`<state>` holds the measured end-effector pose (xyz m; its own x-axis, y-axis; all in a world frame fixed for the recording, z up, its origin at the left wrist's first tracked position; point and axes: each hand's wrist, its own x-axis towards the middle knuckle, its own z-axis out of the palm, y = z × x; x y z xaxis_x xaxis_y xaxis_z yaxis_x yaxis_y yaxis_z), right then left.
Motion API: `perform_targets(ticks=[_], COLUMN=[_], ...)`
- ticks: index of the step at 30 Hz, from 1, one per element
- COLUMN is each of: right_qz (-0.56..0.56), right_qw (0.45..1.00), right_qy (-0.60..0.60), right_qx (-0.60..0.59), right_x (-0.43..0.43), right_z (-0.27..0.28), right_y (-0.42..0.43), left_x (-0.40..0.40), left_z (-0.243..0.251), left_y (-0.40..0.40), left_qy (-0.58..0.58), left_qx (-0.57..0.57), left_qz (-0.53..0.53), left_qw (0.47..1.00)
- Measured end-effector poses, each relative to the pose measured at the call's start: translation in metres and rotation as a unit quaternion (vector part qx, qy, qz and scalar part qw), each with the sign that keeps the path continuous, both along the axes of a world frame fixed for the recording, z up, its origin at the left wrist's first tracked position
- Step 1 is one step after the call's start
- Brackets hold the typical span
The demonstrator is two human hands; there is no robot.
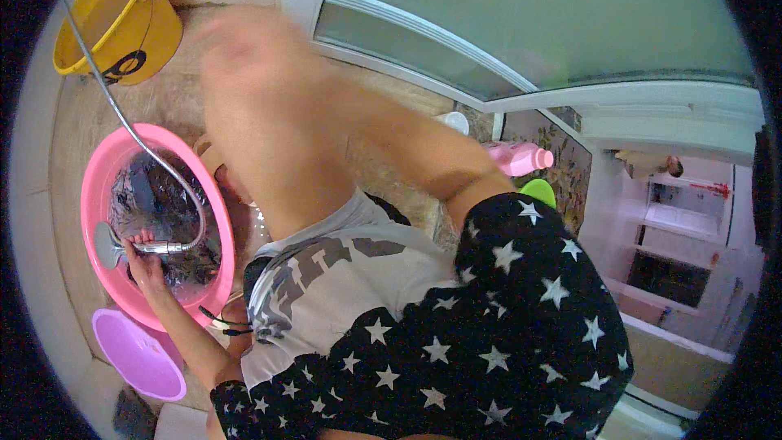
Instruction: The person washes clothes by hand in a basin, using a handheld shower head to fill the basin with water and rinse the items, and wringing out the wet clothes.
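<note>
My left hand point(146, 263) grips a handheld shower head point(109, 245) by its handle, over the near-left part of a pink oval tub point(226, 238). Dark soaked fabric point(143, 186) lies in water inside the tub. The metal shower hose point(125, 116) curves from the yellow bucket across the tub to the handle. My right arm reaches across my bare raised leg; my right hand point(235, 43) is motion-blurred near the knee, and its fingers cannot be made out. No object shows in it.
A yellow bucket point(146, 18) stands at the upper left, a purple basin point(140, 357) below the tub. A pink plastic bottle point(525, 159), a white round container point(455, 122) and a bright green object point(539, 193) lie right of my arm. A frosted-glass door point(519, 18) spans the upper right.
</note>
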<state>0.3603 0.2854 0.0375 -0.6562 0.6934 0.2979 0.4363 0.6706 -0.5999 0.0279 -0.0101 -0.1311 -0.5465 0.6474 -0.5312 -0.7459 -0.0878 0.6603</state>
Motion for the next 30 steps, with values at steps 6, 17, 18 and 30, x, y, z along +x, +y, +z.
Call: perform_targets(ticks=[6, 17, 18, 30], right_qz=[-0.374, -0.483, -0.488, -0.493], right_qw=[0.856, 0.782, 0.778, 0.777], right_qy=[-0.327, -0.314, -0.310, -0.270], right_qx=[-0.140, -0.239, -0.247, -0.282], right_x=[0.335, 0.380, 0.372, 0.379], right_z=[-0.096, -0.234, -0.229, -0.109], right_y=[0.045, -0.023, -0.025, -0.173], left_x=[-0.018, -0.051, -0.045, -0.033], left_z=[-0.001, -0.024, -0.029, -0.019], left_y=[0.001, -0.023, -0.019, -0.022], left_qy=[0.018, 0.032, 0.035, 0.078], left_qx=[-0.071, 0.010, -0.026, -0.081], left_qz=[-0.023, -0.064, -0.034, 0.009], left_qw=[0.997, 0.997, 0.998, 0.994])
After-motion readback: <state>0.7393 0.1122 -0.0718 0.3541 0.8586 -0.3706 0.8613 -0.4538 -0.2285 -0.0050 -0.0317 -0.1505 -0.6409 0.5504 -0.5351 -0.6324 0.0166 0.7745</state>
